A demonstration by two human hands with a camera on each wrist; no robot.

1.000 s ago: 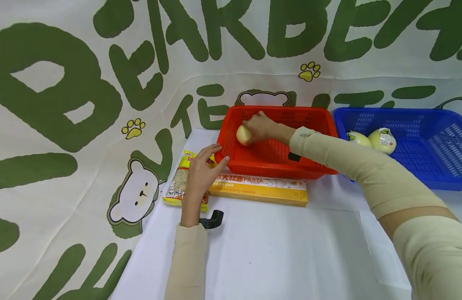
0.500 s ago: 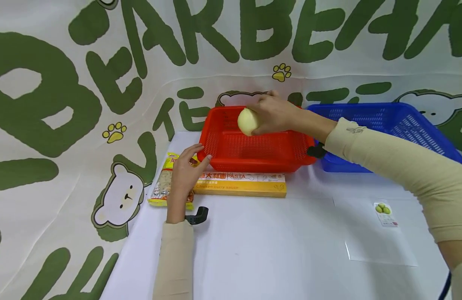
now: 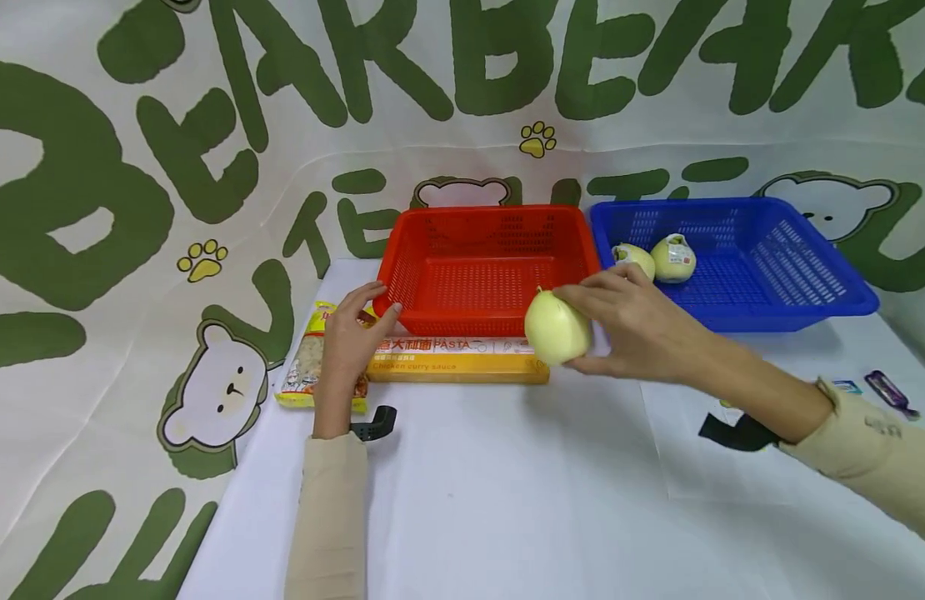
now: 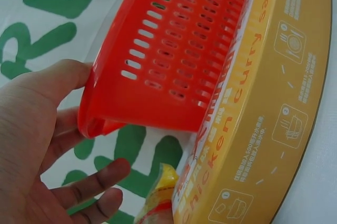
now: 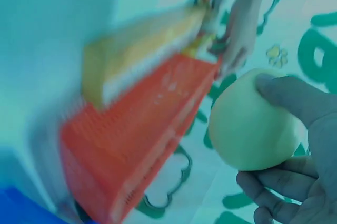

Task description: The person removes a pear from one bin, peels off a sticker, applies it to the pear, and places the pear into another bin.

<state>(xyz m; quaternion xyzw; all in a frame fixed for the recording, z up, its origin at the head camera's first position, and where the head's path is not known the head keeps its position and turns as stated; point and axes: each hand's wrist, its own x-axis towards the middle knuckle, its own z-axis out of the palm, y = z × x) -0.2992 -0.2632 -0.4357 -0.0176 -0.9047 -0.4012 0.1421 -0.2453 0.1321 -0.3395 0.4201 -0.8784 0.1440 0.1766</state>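
Note:
My right hand (image 3: pixel 627 321) holds a round, pale yellow-green pear (image 3: pixel 556 329) with a short stem, raised in front of the red basket (image 3: pixel 488 321). The right wrist view shows the thumb on one side of the pear (image 5: pixel 253 124) and the fingers beneath it. At the basket's left front corner, my left hand (image 3: pixel 350 337) grips the rim; in the left wrist view thumb and forefinger meet the red rim (image 4: pixel 92 87), while the other fingers hang loose. No fruit shows in the red basket. Two similar fruits (image 3: pixel 672 258) with labels lie in the blue basket (image 3: pixel 800 312).
A yellow and white pasta box (image 3: pixel 462 367) lies along the red basket's front. Left of it, partly under my left hand, is a yellow snack bag (image 3: pixel 305 367). A small purple packet (image 3: pixel 887 387) lies at right. A printed cloth (image 3: pixel 432 150) rises behind the baskets.
My right hand has lifted the pear out of the red basket and brought it forward and right over the front. The left hand keeps its place at the corner. The view has shifted to the right.

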